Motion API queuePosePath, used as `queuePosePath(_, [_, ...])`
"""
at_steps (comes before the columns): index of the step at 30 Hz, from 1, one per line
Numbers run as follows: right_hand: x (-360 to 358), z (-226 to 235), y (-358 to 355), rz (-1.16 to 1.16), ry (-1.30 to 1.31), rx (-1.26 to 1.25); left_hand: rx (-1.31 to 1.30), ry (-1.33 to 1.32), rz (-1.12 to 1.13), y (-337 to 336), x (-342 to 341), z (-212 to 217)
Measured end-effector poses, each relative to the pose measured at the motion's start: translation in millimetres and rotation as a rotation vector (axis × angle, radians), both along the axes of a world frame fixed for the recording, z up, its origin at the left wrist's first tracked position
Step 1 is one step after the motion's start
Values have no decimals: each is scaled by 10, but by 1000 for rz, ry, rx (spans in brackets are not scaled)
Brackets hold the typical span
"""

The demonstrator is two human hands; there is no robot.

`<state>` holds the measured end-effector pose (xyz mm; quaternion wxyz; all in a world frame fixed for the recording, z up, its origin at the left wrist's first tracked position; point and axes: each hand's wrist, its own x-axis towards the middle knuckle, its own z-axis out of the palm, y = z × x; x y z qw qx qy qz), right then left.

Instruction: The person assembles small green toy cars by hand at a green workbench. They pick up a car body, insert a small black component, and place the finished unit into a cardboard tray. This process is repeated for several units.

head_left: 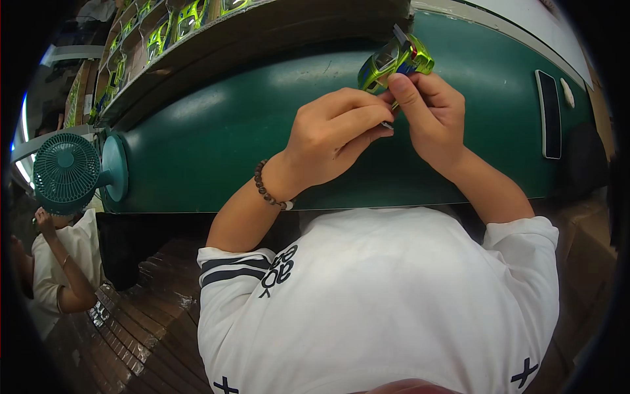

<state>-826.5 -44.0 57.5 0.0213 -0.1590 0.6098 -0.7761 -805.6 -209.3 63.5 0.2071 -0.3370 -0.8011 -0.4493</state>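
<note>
Assembly step: your right hand (430,115) pinches the green toy car (394,60); your left hand (338,131), fingers curled, presses a small part beneath. Next calls for steady alignment.

2 hands (387,125) gripping lime-green toy car (394,62), green table (216,138), probably fan (65,172)

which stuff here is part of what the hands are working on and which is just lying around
In hand:
- green toy car, held by right hand
- left hand, pinching beside it

Lying about:
- teal desk fan
- black phone
- shelf of green toy cars
</note>
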Motion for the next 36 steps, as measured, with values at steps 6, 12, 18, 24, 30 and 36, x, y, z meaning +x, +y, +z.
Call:
queuePosePath(6, [-26, -24, 69, -136, 394, 234, 49, -281, -81, -5, 62, 50])
queuePosePath(12, [-4, -105, 23, -214, 291, 21, 216, -313, -114, 54, 31, -92])
queuePosePath(18, [-149, -59, 276, -268, 1088, 366, 240, -306, -75, -11, 24, -88])
queuePosePath(24, [-132, -33, 206, -102, 1031, 704, 155, -141, -79, -20, 17, -75])
queuePosePath(30, [-40, -19, 171, -72, 906, 818, 79, -83, -56, -50, -10, -99])
queuePosePath(36, [-46, 35, 139, -162, 769, 697, 10, -42, -88, -38, 9, -82])
